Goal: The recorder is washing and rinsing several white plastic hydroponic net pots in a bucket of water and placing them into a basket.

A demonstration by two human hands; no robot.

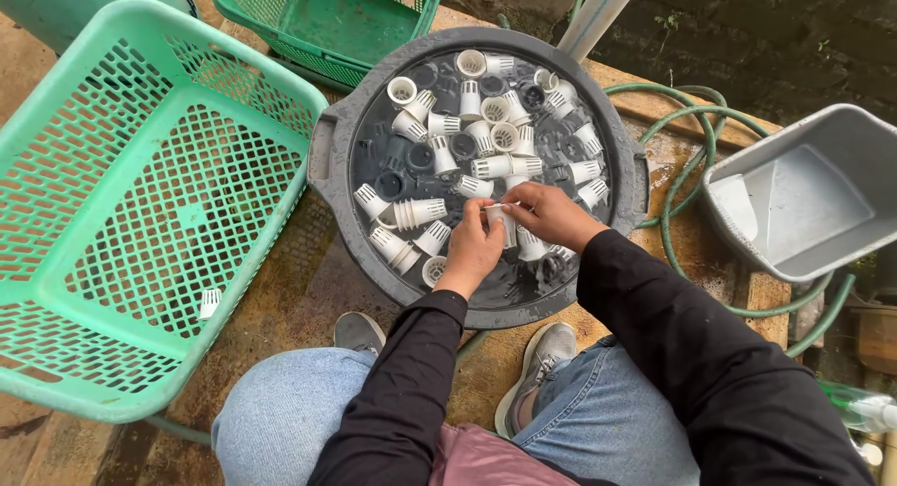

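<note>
Grey plastic formed the round basin (329, 150) at the centre of the frame, and in its water lay roughly thirty small slotted net cups (422, 211), white ones mixed with darker ones (the dark ones were too dim to count exactly). Both hands met over the basin's lower half: the left hand (475, 252) and the right hand (549, 215) together pinched one white cup (499, 221) between their fingertips. Two green mesh baskets showed, a large basket (112, 215) at the left holding a single white cup (209, 303), and a second basket (327, 23) at the top. One grey tub (804, 201) sat at the right, with a green hose (687, 159) looped beside it.
</note>
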